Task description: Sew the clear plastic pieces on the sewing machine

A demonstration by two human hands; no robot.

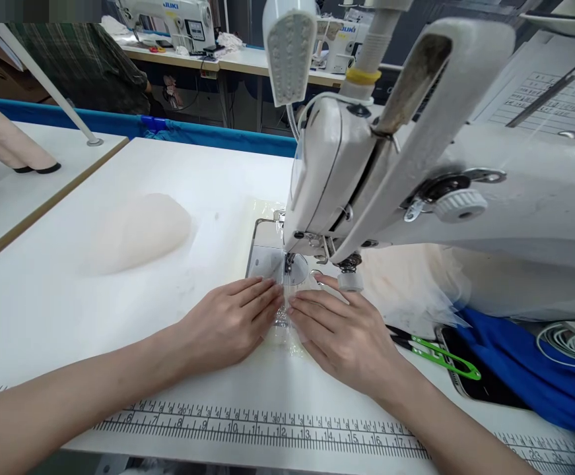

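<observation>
My left hand rests on the white table just in front of the needle of a sewing machine. Its fingers are pressed together, tips at the metal needle plate. Facing it, my right hand has its fingers close together, their tips almost meeting the left ones. Whatever lies between the fingertips is too thin and hidden to make out. The presser foot stands right behind the fingertips. A sheer beige fabric piece lies to the left of the machine.
Pale sheer fabric pieces lie under the machine arm. Green-handled scissors, a dark phone and blue cloth sit right of my hand. A printed ruler runs along the front edge. Behind, a person in a checked shirt is near more machines.
</observation>
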